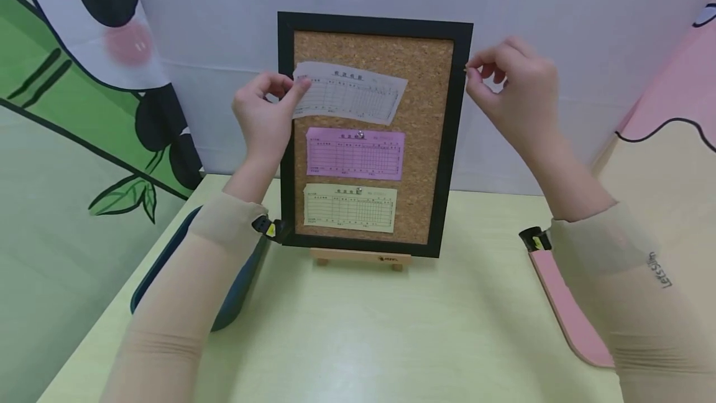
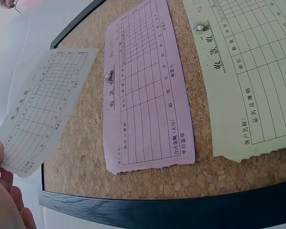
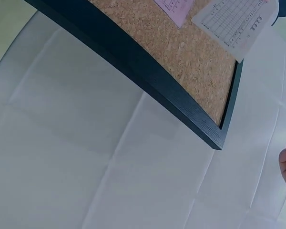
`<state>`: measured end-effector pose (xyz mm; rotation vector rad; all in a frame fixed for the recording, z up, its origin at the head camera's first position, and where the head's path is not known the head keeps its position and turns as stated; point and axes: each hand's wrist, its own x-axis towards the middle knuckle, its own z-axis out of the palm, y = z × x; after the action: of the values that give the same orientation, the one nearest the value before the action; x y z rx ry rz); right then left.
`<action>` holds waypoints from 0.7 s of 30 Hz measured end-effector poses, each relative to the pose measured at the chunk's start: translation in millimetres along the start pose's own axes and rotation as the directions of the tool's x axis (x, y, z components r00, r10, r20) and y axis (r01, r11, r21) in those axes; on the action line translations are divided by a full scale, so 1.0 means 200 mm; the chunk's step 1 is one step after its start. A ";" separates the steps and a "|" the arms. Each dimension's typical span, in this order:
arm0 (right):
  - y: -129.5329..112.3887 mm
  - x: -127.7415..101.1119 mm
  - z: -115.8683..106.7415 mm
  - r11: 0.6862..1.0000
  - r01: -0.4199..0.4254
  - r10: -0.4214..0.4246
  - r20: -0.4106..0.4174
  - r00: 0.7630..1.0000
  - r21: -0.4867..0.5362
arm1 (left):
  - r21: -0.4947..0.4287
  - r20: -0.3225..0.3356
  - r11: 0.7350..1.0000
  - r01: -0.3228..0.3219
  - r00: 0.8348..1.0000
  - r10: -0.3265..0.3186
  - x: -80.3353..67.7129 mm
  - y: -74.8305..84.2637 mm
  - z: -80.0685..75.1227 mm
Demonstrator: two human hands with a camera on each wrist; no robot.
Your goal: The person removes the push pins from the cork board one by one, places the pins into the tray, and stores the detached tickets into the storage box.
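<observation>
White slip [image 1: 348,92] — pinched by left hand [image 1: 267,118] — right hand [image 1: 517,93] pinches something tiny.

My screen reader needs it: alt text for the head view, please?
A left hand pinches a white slip against a framed corkboard on a table, above pinned pink and yellow slips. The right hand, fingers curled, is raised beside the frame's upper right corner.

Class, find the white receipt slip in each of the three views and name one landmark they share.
Head: white slip at the board's top, left hand pinching its left end.
Left wrist: at left, beside the pink slip.
Right wrist: top right corner.
Shared landmark: the black frame.
</observation>
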<state>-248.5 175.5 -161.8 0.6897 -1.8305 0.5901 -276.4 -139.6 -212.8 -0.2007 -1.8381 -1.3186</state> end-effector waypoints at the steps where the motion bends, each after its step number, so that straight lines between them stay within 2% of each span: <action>1: 0.00 -0.01 -0.02 1.000 -0.005 0.005 -0.005 1.000 0.001 | 0.002 -0.003 1.000 -0.008 1.000 0.008 -0.01 0.00 -0.01; 9: 0.01 -0.07 -0.18 1.000 -0.008 0.008 -0.005 1.000 -0.029 | -0.036 -0.012 0.999 -0.019 1.000 0.019 -0.06 0.02 -0.07; 21: 0.03 -0.22 -0.36 0.995 -0.087 0.084 -0.061 0.995 -0.046 | -0.078 0.009 0.997 0.007 1.000 -0.006 -0.15 0.08 -0.19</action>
<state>-193.0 235.8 -179.0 0.5579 -1.8201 0.6137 -227.9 -155.5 -218.7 -0.2432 -1.7973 -1.3973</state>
